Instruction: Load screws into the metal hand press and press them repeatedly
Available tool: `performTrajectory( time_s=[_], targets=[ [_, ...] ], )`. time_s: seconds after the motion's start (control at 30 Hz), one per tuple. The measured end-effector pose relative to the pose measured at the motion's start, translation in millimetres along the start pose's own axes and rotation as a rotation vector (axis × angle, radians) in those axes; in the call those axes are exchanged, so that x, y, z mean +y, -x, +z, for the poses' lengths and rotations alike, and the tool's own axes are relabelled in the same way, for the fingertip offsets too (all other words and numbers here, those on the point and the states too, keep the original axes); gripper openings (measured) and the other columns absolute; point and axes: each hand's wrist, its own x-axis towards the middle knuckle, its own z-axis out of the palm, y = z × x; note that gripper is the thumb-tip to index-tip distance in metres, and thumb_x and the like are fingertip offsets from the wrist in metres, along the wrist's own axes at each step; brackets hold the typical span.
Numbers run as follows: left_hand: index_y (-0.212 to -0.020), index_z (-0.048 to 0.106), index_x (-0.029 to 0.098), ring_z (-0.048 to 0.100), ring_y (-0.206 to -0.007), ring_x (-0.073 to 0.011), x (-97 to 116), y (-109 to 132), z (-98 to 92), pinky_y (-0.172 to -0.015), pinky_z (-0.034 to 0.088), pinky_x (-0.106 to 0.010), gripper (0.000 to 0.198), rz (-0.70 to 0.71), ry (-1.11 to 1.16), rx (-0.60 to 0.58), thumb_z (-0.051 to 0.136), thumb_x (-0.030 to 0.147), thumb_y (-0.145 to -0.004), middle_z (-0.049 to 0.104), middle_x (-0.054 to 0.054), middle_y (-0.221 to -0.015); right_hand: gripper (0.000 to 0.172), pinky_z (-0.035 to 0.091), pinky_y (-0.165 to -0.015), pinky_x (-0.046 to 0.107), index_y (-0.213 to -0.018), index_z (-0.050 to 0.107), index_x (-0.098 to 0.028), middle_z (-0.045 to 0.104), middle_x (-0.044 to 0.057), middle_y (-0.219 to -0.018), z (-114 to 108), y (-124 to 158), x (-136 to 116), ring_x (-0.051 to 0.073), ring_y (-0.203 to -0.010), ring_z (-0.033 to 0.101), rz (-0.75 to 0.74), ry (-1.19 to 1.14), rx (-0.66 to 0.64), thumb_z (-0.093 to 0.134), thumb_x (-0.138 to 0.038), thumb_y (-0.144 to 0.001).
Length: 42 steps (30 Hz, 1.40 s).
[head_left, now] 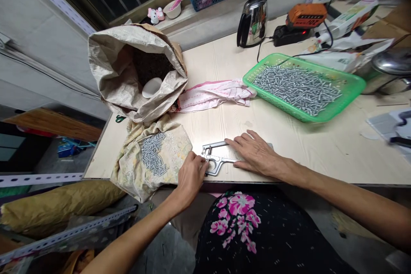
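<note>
A silver spring-loaded plier-like hand tool [217, 163] lies flat near the table's front edge, its handles spread apart. My right hand [255, 154] is over the handles, fingers on the upper one and thumb by the lower. My left hand [192, 171] is closed in a pinch at the tool's head; anything between its fingertips is too small to make out. Left of it, a pile of small silver metal pins [153, 154] rests on a flowered cloth [180, 137]. More such pins fill much of a green plastic basket [348, 90] at the right.
A large woven sack [109, 68] with dark contents and a white scoop-like piece [152, 87] stands back left. Beside it lies a pink-and-white towel [215, 95]. Behind are a steel kettle [257, 17] and an orange battery [306, 15] on a black charger [285, 35].
</note>
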Motion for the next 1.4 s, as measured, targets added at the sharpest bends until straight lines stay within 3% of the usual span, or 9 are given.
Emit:
performTrajectory(
  time_s=[0.17, 0.3, 0.43, 0.67, 0.83, 1.0, 1.1, 1.23, 1.4],
  targets=[
    [-0.132, 0.047, 0.013, 0.042, -0.132, -0.033, 16, -18, 17.4, -0.103, 0.042, -0.048, 0.058, 0.501, -0.156, 0.031, 0.069, 0.029, -0.082, 0.046, -0.019, -0.141, 0.075, 0.043, -0.086, 0.043, -0.137, 0.036, -0.011, 0.06, 0.015, -0.111, 8, 5, -1, 0.03, -0.1, 0.052, 0.025, -0.084, 0.051, 0.071, -0.038, -0.077],
    [-0.142, 0.034, 0.012, 0.032, -0.139, -0.0338, 19, -45, 24.0, -0.109, 0.035, -0.05, 0.073, 0.676, -0.175, -0.103, 0.069, 0.037, -0.082, 0.042, -0.02, -0.146, 0.079, 0.045, -0.083, 0.043, -0.135, 0.038, -0.013, 0.057, 0.017, -0.117, 10, 12, 1, 0.031, -0.104, 0.051, 0.051, -0.134, 0.079, 0.075, -0.042, -0.072],
    [-0.134, 0.043, 0.013, 0.051, -0.116, -0.0287, 23, -51, 18.2, -0.096, 0.045, -0.044, 0.058, 0.694, -0.171, -0.141, 0.065, 0.036, -0.086, 0.056, -0.015, -0.127, 0.053, 0.045, -0.079, 0.041, -0.12, 0.051, -0.014, 0.058, 0.014, -0.107, 8, 18, 0, 0.029, -0.099, 0.051, 0.081, -0.155, 0.066, 0.073, -0.032, -0.076],
    [-0.104, 0.062, 0.017, 0.052, -0.092, -0.0231, 28, -55, 29.4, -0.082, 0.046, -0.038, 0.024, 0.63, -0.102, -0.062, 0.053, 0.036, -0.094, 0.063, -0.008, -0.095, 0.01, 0.043, -0.077, 0.036, -0.098, 0.059, -0.017, 0.058, 0.007, -0.091, 23, 8, 4, 0.021, -0.086, 0.051, 0.065, -0.173, 0.097, 0.052, -0.017, -0.091],
    [-0.105, 0.062, 0.016, 0.056, -0.093, -0.0236, 27, -58, 33.5, -0.082, 0.05, -0.039, 0.025, 0.597, -0.137, -0.023, 0.055, 0.036, -0.092, 0.066, -0.009, -0.096, 0.008, 0.042, -0.078, 0.034, -0.095, 0.06, -0.016, 0.058, 0.007, -0.09, 22, 2, 9, 0.021, -0.086, 0.051, 0.067, -0.134, 0.077, 0.055, -0.018, -0.09],
    [-0.133, 0.047, 0.016, 0.043, -0.134, -0.0305, 21, -28, 46.0, -0.105, 0.043, -0.051, 0.042, 0.622, -0.083, 0.134, 0.054, 0.03, -0.094, 0.048, -0.018, -0.141, 0.049, 0.042, -0.079, 0.037, -0.125, 0.053, -0.017, 0.059, 0.012, -0.106, 6, 5, 30, 0.025, -0.096, 0.052, 0.0, -0.206, 0.038, 0.063, -0.044, -0.086],
    [-0.139, 0.041, 0.017, 0.029, -0.143, -0.0302, 24, -2, 62.2, -0.111, 0.038, -0.053, 0.044, 0.686, -0.051, 0.151, 0.047, 0.026, -0.096, 0.043, -0.018, -0.147, 0.035, 0.039, -0.078, 0.035, -0.119, 0.058, -0.017, 0.06, 0.011, -0.102, 6, -1, 42, 0.024, -0.095, 0.052, 0.033, -0.16, 0.067, 0.053, -0.039, -0.093],
    [-0.14, 0.041, 0.017, 0.036, -0.14, -0.0288, 29, 17, 74.3, -0.111, 0.037, -0.055, 0.046, 0.708, 0.002, 0.117, 0.046, 0.031, -0.097, 0.051, -0.017, -0.141, 0.017, 0.035, -0.074, 0.033, -0.088, 0.064, -0.017, 0.06, 0.008, -0.088, 12, -20, 57, 0.021, -0.085, 0.051, 0.012, -0.079, 0.085, 0.052, -0.028, -0.094],
    [-0.138, 0.043, 0.012, 0.038, -0.139, -0.0309, 29, 19, 73.8, -0.112, 0.034, -0.057, 0.052, 0.718, 0.029, 0.116, 0.049, 0.04, -0.095, 0.054, -0.018, -0.137, 0.012, 0.033, -0.075, 0.033, -0.085, 0.064, -0.018, 0.061, 0.005, -0.085, 1, -46, 54, 0.019, -0.083, 0.051, 0.007, -0.061, 0.077, 0.056, -0.023, -0.091]
  ],
)
